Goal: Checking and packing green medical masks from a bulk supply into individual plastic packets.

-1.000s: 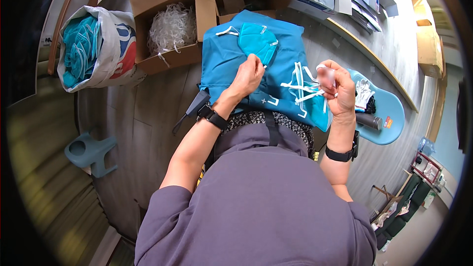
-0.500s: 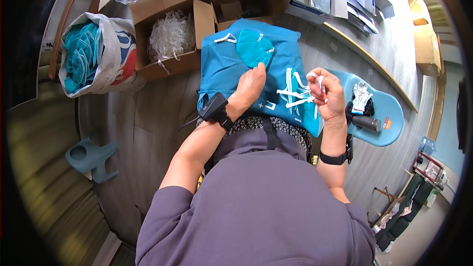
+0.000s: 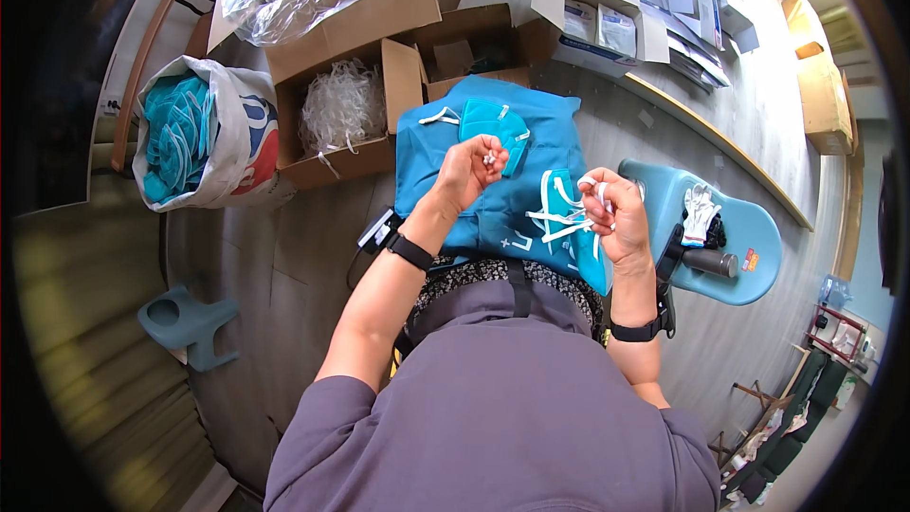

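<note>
Hands have both lifted off the blue cloth [image 3: 493,218] since a second ago: the left hand [image 3: 471,171], which lay flat on the cloth, is now raised at centre frame with fingers pinched narrow on a small white piece, and the right hand [image 3: 614,218] is up just right of centre, fingers curled around white straps [image 3: 564,218] that trail down onto the cloth. So the small piece and a strap look about to be brought together (a judgement, not something visible). A teal mask [image 3: 493,123] lies on the cloth just above the left hand.

Upper left of centre, a cardboard box [image 3: 332,123] holds a tangle of white straps; far left, a bag [image 3: 204,147] of teal masks. Right of centre, a blue stool seat [image 3: 749,237] carries white gloves [image 3: 700,211]. Nothing lies between the two hands.
</note>
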Demonstrator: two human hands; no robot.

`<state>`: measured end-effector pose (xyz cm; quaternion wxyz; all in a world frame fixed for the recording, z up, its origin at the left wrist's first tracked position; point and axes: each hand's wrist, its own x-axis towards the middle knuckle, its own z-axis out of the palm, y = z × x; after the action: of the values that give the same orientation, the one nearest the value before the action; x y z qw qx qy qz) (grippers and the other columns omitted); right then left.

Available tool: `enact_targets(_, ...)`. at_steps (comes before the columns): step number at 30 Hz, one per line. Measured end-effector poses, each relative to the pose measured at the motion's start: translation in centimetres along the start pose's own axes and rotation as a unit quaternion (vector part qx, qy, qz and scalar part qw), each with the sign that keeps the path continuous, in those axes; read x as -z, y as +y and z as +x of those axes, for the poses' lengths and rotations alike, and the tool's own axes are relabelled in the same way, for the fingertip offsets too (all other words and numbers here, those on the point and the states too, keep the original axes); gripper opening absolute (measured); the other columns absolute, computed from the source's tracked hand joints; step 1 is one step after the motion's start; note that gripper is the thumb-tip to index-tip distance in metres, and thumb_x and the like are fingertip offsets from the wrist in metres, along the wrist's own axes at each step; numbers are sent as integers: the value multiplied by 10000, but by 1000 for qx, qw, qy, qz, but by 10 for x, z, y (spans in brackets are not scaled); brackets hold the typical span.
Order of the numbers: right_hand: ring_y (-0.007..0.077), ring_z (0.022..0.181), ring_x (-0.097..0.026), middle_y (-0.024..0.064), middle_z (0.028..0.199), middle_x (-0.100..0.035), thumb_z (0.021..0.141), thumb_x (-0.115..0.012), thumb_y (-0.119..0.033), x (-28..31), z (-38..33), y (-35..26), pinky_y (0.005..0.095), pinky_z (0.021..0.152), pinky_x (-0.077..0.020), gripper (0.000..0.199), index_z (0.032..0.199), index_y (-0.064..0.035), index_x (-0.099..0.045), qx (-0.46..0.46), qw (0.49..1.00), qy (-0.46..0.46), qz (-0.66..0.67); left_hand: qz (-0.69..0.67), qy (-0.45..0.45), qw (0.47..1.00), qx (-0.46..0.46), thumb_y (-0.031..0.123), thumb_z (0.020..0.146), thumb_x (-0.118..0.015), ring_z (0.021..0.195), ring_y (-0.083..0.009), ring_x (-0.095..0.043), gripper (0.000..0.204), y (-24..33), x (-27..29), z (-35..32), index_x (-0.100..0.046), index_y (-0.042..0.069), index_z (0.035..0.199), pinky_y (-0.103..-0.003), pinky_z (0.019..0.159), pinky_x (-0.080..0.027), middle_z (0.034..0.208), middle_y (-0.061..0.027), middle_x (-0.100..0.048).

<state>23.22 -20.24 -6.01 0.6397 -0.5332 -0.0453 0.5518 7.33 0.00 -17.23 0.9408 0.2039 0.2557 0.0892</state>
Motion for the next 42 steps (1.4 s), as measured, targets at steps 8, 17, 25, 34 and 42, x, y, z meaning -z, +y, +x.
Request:
enact_targets(8,4,433,-291,-20,604,-475,867,-498,-116,0,-5,9,164,366,-204,181,922,13,-613,-12,1000,-1,-1,72,211,973,-62,443,925,-623,1360,-506,-325,910,111,-42,89,-167,-103,1492,-531,1077,-406,1506,-358,-193)
enact_targets(17,40,566,-434,17,718,-588,862,-474,-69,3,3,40,218,508,-348,197,960,14,-624,116,978,15,-175,683,255,653,-205,296,679,-809,920,-282,-686,340,50,15,55,-757,76,934,-389,834,-535,960,-122,-728)
enact_targets(25,259,839,-664,126,997,-678,693,-862,-335,-49,1,34,348,746,-539,602,1133,-31,-584,283,811,114,-500,497,237,800,-237,125,821,-705,642,-96,-605,129,52,-44,-2,-645,24,872,-258,577,-516,770,-26,-644)
enact_targets(34,271,642,-577,126,735,-569,906,-681,-171,-52,18,24,388,572,-445,181,858,-25,-585,406,730,149,-529,224,122,955,-154,245,966,-628,689,-78,-585,211,57,-84,-31,-640,36,997,-216,613,-499,792,11,-612)
enact_targets(42,89,561,-324,41,583,-366,979,-622,-206,-33,12,6,301,476,-304,397,710,-30,-390,347,818,144,-436,418,76,871,-248,217,885,-748,799,-95,-578,221,37,-81,-31,-708,58,1034,-271,706,-507,960,-23,-701)
